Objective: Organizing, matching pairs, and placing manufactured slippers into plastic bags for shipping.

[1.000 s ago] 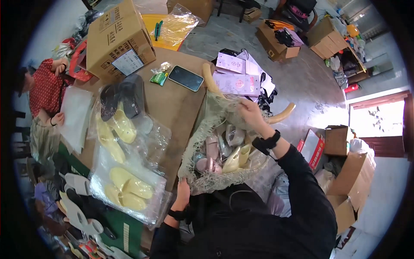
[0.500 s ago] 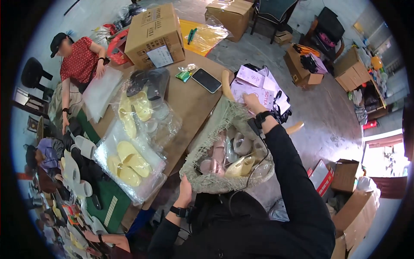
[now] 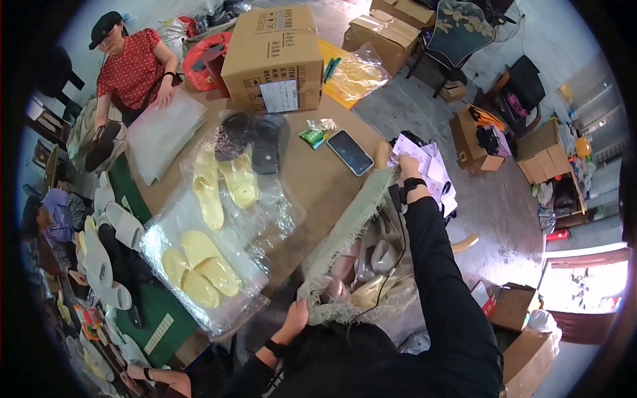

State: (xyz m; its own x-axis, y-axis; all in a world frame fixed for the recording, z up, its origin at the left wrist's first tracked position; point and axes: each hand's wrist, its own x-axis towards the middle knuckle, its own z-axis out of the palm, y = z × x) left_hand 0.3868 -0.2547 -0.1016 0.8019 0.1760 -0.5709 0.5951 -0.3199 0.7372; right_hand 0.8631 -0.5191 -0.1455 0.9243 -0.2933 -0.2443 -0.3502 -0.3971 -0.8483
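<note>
A greenish-grey woven sack (image 3: 352, 249) with a frayed rim stands in front of me, its mouth spread wide. Inside lie several shoes, among them a pink pair (image 3: 344, 265) and a pale yellow one (image 3: 371, 292), some in clear plastic. My left hand (image 3: 298, 317) is closed on the near left rim. At the far rim my right hand (image 3: 409, 167) is closed too, seemingly round the sack's edge; its fingertips are partly hidden. Pink printed paper bags (image 3: 431, 166) lie just beyond it, beside a curved wooden armrest (image 3: 381, 155).
On the brown table are wrapped yellow slippers (image 3: 211, 262), dark slippers (image 3: 265, 142), a phone (image 3: 350, 152) and a large carton (image 3: 275, 60). Across it, a person in red (image 3: 136, 76) handles clear plastic bags (image 3: 166, 132). Cartons (image 3: 474, 136) stand on the floor to the right.
My view has shifted, so the table sits lower and further right. The sack's far rim is pulled out straighter, its mouth narrower. The person across has drawn a dark shoe closer.
</note>
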